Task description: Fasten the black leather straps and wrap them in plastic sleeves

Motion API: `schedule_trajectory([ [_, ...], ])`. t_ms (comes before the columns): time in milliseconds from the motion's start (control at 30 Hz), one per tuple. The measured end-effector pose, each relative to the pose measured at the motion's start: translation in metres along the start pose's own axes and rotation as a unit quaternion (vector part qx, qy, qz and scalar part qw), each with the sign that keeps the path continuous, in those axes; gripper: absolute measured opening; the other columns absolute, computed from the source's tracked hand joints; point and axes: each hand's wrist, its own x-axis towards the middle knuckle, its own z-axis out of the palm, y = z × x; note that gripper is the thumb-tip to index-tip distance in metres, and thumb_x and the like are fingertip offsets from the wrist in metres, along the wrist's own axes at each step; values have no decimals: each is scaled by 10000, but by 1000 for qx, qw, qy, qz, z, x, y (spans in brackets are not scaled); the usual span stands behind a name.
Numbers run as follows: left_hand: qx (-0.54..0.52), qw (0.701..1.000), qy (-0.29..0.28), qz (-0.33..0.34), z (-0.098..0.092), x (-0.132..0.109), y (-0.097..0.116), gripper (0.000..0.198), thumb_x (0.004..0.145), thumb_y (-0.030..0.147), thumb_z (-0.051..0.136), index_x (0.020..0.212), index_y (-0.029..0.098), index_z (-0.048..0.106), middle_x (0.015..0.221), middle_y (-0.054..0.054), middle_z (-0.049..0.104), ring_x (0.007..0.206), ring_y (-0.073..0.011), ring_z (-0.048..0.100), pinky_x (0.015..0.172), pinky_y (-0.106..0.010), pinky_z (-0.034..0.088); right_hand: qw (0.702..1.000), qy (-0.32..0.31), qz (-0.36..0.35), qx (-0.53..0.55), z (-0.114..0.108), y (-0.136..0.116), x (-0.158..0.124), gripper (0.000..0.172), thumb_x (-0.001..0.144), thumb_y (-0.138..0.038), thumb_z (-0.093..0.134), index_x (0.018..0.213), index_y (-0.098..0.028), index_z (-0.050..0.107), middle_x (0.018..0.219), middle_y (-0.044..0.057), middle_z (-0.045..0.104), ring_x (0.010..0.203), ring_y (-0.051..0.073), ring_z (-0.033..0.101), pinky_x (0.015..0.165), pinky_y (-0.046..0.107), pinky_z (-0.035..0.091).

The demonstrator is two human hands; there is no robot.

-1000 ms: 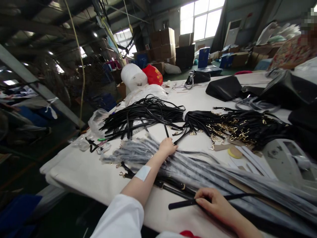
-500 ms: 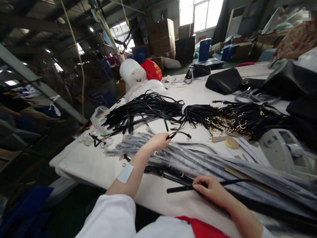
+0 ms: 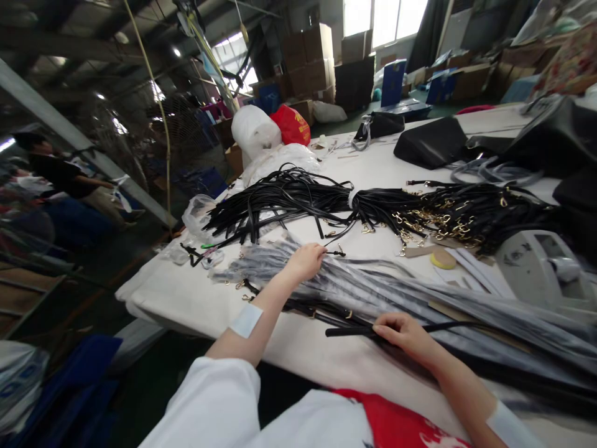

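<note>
My left hand point(image 3: 305, 261) reaches over the table with fingers pinched on a thin black strap, whose dark end point(image 3: 339, 252) pokes out to the right. Below it lies a bundle of straps in clear plastic sleeves point(image 3: 368, 280). Closer to me, my right hand point(image 3: 405, 335) is closed on a flat black strap point(image 3: 347, 331); its blunt end sticks out left, and the rest runs off to the right. Several black straps with gold fittings point(image 3: 321, 308) lie between my hands. Behind my left hand is a tied bundle of black straps point(image 3: 298, 202) with gold clasps.
A grey tape dispenser point(image 3: 536, 267) and a yellow tape roll point(image 3: 443, 259) stand at right. Black bags point(image 3: 431, 143) lie behind them. Farther back are a white plastic roll point(image 3: 254, 129) and a red bag point(image 3: 291, 124). A metal post point(image 3: 84, 143) slants at left.
The view has shifted slightly. My left hand stays pinched on its strap, whose free end now hangs lower and shows less. My right hand keeps its strap in nearly the same place.
</note>
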Motion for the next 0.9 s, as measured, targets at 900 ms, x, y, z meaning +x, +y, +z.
schedule_trajectory([
  [900,-562,680,406,-239,9,-8,-28,290,912,443,514,884,154,529,828,-50,596,784,-145,628,784,-311,532,1000,-13,-8,3,-3,2,-1,369,840,-526,638,758,-173,706,661,8,601,598,130,468,544,249,340],
])
